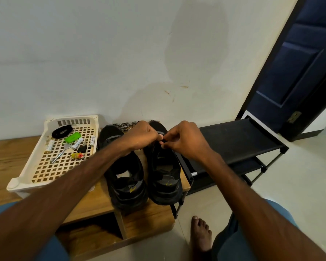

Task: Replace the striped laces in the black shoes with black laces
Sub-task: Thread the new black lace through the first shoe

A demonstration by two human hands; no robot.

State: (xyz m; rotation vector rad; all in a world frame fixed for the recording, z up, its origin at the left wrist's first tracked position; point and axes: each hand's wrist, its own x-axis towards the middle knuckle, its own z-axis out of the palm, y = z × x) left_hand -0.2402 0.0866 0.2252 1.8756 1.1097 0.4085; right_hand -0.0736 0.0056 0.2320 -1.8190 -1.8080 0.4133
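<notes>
Two black shoes stand side by side on a low wooden bench point(11, 157), heels toward me: the left shoe point(125, 178) and the right shoe point(165, 178). Over the toe end of the right shoe, my left hand point(141, 135) and my right hand point(184, 139) meet, and both pinch a black lace point(163, 141) between their fingertips. The striped laces point(125, 126) lie in a heap behind the shoes against the wall. A coiled black lace point(62, 131) sits in the white basket. The right shoe's eyelets are hidden behind my hands.
A white plastic basket point(26, 178) at the left of the bench holds batteries, a green object, keys and small bits. A black shoe rack point(239, 140) stands right of the bench. A dark blue door point(294, 72) is at the far right. My bare foot point(200, 234) rests on the floor.
</notes>
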